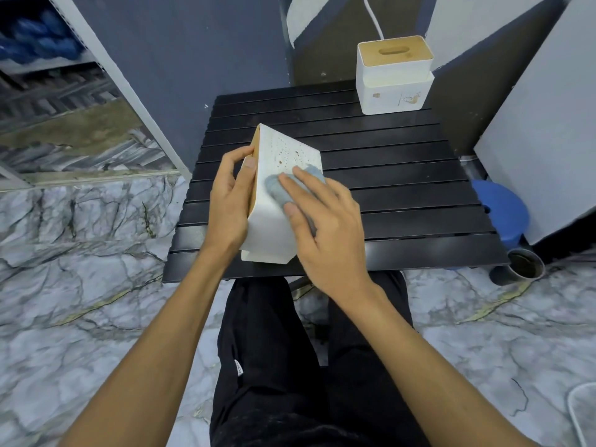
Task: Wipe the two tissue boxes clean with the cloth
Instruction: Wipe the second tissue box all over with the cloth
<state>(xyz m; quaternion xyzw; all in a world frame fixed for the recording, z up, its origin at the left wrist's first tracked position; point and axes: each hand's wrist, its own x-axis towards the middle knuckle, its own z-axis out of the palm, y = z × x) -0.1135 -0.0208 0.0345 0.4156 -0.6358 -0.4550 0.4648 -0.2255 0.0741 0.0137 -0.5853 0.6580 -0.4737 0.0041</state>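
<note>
Near box [274, 230]: it is standing tipped up on one end at the front of the table [403, 175], with its wooden lid [255, 141] facing left.
Left hand [227, 201]: it is gripping the near box, with fingers curling round the lid side and the thumb lying on the white side.
Right hand [325, 230]: it is pressing the cloth [274, 187] onto the white side, with fingers straight and a little spread.
Cloth: it is lying under the right hand, just below some brown spots [290, 154] that are not wiped yet.
Far box [393, 88]: it is sitting upright at the far right corner of the table, well apart from both hands.
How the box is handling: it is looking stiff, light and smooth, so it may be slipping easily. Holding it by the edges looks best, and the lid may be coming loose.
How the cloth is handling: it is looking soft and floppy, so a flat hand is likely working best.
</note>
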